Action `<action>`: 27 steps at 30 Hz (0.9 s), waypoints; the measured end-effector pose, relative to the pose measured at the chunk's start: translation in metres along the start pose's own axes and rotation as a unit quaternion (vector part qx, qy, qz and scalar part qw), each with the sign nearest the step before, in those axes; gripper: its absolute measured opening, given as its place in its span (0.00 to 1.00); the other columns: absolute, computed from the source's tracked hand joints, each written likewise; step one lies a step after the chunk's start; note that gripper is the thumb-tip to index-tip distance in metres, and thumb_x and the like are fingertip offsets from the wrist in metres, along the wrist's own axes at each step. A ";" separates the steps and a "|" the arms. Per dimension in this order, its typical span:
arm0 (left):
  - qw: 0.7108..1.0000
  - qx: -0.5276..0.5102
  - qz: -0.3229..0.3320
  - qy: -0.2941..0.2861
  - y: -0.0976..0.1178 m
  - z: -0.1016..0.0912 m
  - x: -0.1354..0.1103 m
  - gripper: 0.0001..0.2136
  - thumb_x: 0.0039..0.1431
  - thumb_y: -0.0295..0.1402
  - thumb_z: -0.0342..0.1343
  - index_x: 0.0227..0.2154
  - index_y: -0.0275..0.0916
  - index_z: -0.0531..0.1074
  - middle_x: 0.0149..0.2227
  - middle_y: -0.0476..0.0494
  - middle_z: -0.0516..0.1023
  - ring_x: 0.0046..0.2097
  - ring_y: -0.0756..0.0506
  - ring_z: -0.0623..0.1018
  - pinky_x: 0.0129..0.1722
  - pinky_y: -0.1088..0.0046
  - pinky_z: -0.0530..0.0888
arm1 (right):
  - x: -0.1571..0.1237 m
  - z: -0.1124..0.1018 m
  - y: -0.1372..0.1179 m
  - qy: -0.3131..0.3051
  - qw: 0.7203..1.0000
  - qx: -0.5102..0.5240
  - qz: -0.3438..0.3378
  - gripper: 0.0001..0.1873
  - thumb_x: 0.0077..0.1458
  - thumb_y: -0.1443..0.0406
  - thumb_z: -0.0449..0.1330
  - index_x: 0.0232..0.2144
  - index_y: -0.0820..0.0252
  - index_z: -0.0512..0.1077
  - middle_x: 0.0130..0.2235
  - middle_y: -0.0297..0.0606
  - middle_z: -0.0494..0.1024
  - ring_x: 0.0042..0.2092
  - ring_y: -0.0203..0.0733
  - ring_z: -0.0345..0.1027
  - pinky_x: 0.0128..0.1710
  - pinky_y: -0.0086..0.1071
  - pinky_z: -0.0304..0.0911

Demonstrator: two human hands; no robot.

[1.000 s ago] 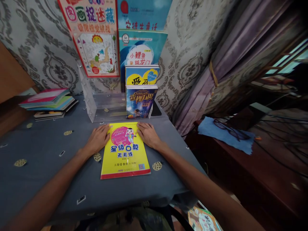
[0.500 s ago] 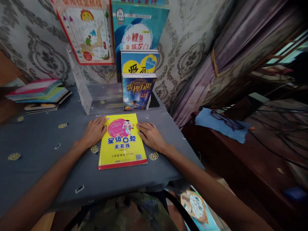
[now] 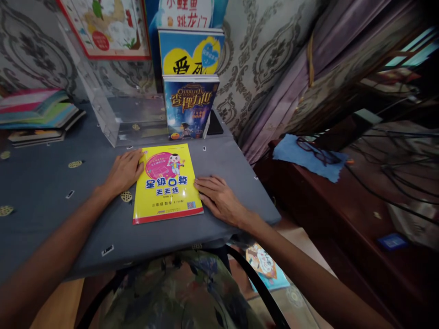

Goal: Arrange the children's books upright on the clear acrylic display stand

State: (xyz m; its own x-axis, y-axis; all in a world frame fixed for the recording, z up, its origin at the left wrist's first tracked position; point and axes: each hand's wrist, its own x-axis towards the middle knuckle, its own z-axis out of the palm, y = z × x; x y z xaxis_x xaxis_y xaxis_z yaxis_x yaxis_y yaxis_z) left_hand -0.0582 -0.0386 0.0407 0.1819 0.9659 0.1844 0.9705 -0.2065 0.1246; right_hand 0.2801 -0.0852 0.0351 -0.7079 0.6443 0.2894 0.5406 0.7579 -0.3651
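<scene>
A yellow workbook (image 3: 166, 185) lies flat on the grey tablecloth (image 3: 41, 183). My left hand (image 3: 123, 171) rests flat at its upper left edge, fingers stretched out and touching the cover. My right hand (image 3: 219, 198) lies flat on the cloth at the book's lower right edge, fingertips against it, fingers apart. Neither hand holds anything.
A clear acrylic stand (image 3: 120, 119) at the back holds a dark blue book (image 3: 188, 107) with taller books behind it. A stack of books (image 3: 37, 114) lies far left. A dark wooden side table with a blue cloth (image 3: 305, 157) and glasses is at right. Another book (image 3: 262, 267) lies on the floor.
My right hand has slid down along the book's right edge toward me. The view has tilted downward. The left hand and the yellow workbook have stayed in place.
</scene>
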 end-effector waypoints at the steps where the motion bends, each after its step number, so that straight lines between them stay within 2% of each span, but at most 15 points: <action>1: 1.000 -0.001 0.001 0.000 0.000 0.000 0.000 0.23 0.65 0.37 0.39 0.58 0.36 0.66 0.63 0.35 0.69 0.64 0.36 0.67 0.61 0.52 0.64 | -0.004 -0.001 -0.003 -0.002 1.000 0.003 0.000 0.22 0.68 0.63 0.48 0.61 0.55 0.67 0.59 0.42 0.74 0.62 0.48 0.64 0.63 0.53 0.55; 7: 1.000 -0.012 0.006 0.012 -0.002 0.001 0.001 0.22 0.65 0.38 0.40 0.56 0.37 0.68 0.63 0.35 0.69 0.63 0.36 0.68 0.61 0.51 0.65 | -0.029 -0.005 -0.023 0.016 1.000 0.022 -0.013 0.21 0.68 0.65 0.49 0.59 0.53 0.70 0.55 0.39 0.78 0.59 0.45 0.68 0.62 0.50 0.57; 13: 1.000 -0.020 -0.002 0.008 0.000 0.000 0.000 0.22 0.66 0.38 0.40 0.57 0.37 0.67 0.63 0.36 0.69 0.63 0.35 0.67 0.61 0.50 0.65 | -0.048 -0.003 -0.039 0.069 0.996 0.021 -0.046 0.18 0.66 0.68 0.52 0.54 0.60 0.73 0.53 0.43 0.80 0.56 0.45 0.69 0.60 0.48 0.61; 16: 1.000 -0.023 -0.003 0.010 0.002 -0.001 -0.001 0.20 0.66 0.37 0.40 0.56 0.38 0.67 0.62 0.36 0.70 0.63 0.35 0.67 0.61 0.49 0.65 | -0.052 0.003 -0.041 0.083 0.995 -0.006 -0.051 0.17 0.65 0.69 0.53 0.53 0.61 0.74 0.53 0.42 0.80 0.56 0.46 0.69 0.60 0.48 0.61; 21: 1.000 -0.017 0.013 0.004 0.003 -0.003 -0.002 0.20 0.69 0.36 0.40 0.56 0.32 0.65 0.63 0.34 0.68 0.64 0.35 0.66 0.62 0.51 0.63 | -0.054 0.007 -0.044 0.079 0.995 -0.051 -0.039 0.18 0.66 0.69 0.52 0.55 0.58 0.73 0.52 0.40 0.80 0.55 0.45 0.70 0.60 0.49 0.60; 27: 1.000 0.001 -0.002 0.022 0.000 0.002 0.003 0.20 0.67 0.36 0.40 0.55 0.35 0.67 0.63 0.34 0.69 0.64 0.36 0.66 0.61 0.51 0.65 | -0.047 0.005 -0.038 0.074 0.991 -0.102 -0.037 0.19 0.67 0.69 0.50 0.56 0.57 0.72 0.52 0.43 0.80 0.55 0.48 0.71 0.58 0.53 0.61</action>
State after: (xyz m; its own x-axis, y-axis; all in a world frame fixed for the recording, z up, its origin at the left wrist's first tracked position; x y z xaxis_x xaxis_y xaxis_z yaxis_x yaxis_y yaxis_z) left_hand -0.0575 -0.0354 0.0390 0.1703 0.9590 0.2267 0.9716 -0.2018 0.1238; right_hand 0.2911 -0.1450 0.0312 -0.6828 0.5832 0.4401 0.5811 0.7986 -0.1567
